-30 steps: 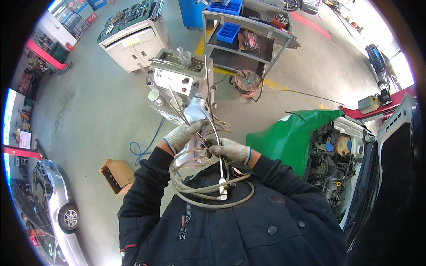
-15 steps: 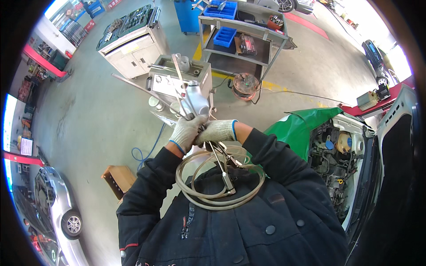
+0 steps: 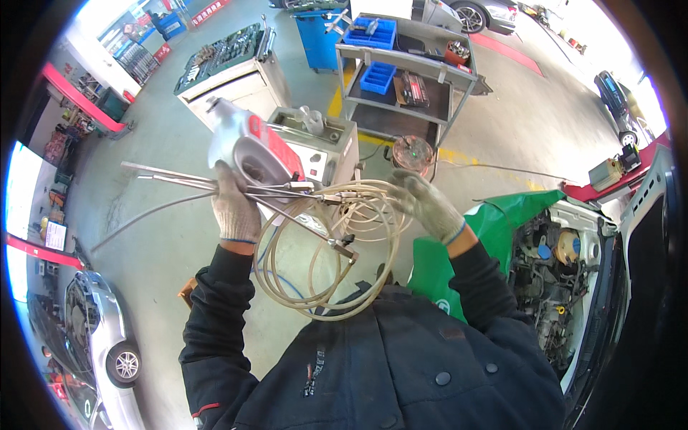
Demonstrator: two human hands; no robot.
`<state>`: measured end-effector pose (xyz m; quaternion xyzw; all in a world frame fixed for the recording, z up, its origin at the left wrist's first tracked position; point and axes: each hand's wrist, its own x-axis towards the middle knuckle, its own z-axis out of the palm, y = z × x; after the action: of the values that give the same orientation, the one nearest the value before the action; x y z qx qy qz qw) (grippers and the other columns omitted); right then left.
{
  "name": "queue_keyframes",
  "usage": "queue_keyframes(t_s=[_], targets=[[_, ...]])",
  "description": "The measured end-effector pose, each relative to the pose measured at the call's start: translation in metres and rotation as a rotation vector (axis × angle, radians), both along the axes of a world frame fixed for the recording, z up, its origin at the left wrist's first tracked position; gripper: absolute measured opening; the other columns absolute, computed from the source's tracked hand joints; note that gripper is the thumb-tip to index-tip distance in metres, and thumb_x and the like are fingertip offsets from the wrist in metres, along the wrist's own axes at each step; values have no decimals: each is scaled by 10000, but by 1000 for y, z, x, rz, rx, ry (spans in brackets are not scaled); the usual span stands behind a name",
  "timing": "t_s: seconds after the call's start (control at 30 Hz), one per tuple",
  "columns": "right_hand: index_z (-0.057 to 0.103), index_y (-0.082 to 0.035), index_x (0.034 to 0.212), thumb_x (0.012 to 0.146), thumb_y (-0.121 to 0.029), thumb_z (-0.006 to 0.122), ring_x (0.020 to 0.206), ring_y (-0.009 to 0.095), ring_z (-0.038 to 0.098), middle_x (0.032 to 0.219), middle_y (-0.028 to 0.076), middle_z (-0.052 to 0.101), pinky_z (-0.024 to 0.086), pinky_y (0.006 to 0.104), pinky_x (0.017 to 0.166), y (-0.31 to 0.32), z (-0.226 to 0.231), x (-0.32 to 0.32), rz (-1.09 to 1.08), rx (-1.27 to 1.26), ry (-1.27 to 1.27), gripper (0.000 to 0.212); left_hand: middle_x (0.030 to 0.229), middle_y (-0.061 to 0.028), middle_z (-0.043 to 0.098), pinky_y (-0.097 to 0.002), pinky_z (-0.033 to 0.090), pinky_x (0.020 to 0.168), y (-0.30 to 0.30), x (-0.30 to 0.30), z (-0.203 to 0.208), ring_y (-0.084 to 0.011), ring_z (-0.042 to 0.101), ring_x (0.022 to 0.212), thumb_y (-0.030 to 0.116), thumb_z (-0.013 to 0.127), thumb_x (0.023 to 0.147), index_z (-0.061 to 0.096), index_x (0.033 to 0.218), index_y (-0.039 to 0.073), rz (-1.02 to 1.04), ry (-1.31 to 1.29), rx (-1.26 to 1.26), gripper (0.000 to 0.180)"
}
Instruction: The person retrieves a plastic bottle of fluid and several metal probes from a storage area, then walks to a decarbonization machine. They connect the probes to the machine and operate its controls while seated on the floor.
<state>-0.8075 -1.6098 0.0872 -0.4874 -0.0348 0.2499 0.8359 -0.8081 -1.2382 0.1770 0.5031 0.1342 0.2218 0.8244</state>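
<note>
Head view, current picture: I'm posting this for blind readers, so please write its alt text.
Gloved left hand gripping thin metal rods beside a silver jug, with the gloved right hand open near coiled pale hoses. Beyond are a white tool cabinet and a grey cart; an open engine bay is at right.

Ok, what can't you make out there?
In the head view:
Left hand: its glove hides which fingers grip the metal rods.
Right hand: blurred; whether it touches the coiled hoses is unclear.
Cardboard box: partly hidden by the left sleeve.
Silver car, left: cut off by rim.
</note>
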Motion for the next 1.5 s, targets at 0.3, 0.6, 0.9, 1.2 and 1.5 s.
queue_keyframes(t_s=[0.3,0.6,0.9,1.2,1.5], targets=[[544,-112,1547,1078,-599,635,1246,260,636,1433,82,621,578,493,1005,82,-21,-4,207,-55,386,682,688,37,347,-286,375,622,-39,-31,20,-104,378,634,416,472,1203,441,740,135,166,-161,111,543],[486,-105,1547,1144,-592,487,1076,287,685,1237,90,589,623,559,986,111,-24,-64,246,504,463,632,1000,-149,693,-591,579,1071,-39,-58,35,-297,692,980,376,407,1211,417,824,104,83,-430,-205,473],[480,7,1549,834,-28,908,1119,178,697,1224,75,695,612,335,937,89,48,-81,327,-354,-86,835,1013,-133,690,-554,577,1079,-21,-84,18,-316,703,1023,382,457,1183,579,1009,53,-69,-157,-415,392],[566,0,1498,1065,-293,714,1260,194,687,1339,77,710,561,354,1084,74,19,-64,108,-208,-142,542,900,-111,653,-534,559,1068,-21,-89,0,-260,665,888,418,414,1199,488,793,107,-48,-131,-512,517],[571,53,1468,1182,-424,458,1006,210,762,1153,135,769,616,357,882,71,-16,-15,-100,-577,-496,567,856,-134,659,-535,568,1026,-31,-94,-11,-287,669,841,399,439,1188,393,672,146,-131,15,-500,577]])
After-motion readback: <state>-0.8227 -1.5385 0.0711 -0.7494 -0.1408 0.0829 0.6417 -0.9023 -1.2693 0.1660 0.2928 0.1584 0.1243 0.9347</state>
